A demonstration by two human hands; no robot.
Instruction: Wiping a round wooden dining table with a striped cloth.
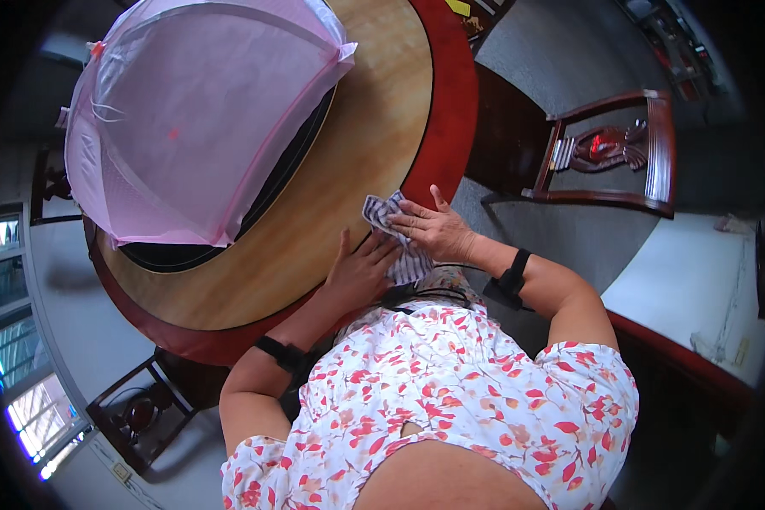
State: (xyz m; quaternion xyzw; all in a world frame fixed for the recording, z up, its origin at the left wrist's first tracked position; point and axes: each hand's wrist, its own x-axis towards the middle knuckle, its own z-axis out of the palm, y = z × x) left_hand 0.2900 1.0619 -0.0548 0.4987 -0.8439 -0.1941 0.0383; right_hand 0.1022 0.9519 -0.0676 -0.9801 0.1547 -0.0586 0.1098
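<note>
A striped grey-and-white cloth [412, 266] lies crumpled across the red rim of a round table [446, 127], at the edge nearest me. My right hand [438, 224] rests on its upper part with fingers stretched out flat and the thumb raised. From the other side, my left hand [362, 266] lies flat near the table's edge, thumb apart. Its fingertips meet the cloth. Neither hand visibly pinches the fabric. Part of the cloth is hidden under the fingers.
A pink mesh food cover [185, 121] stands on a dark, round raised surface [166, 258] atop the table. To the right is a carved wooden chair [602, 153]; another chair [141, 411] is at lower left. Windows [29, 344] line the left side.
</note>
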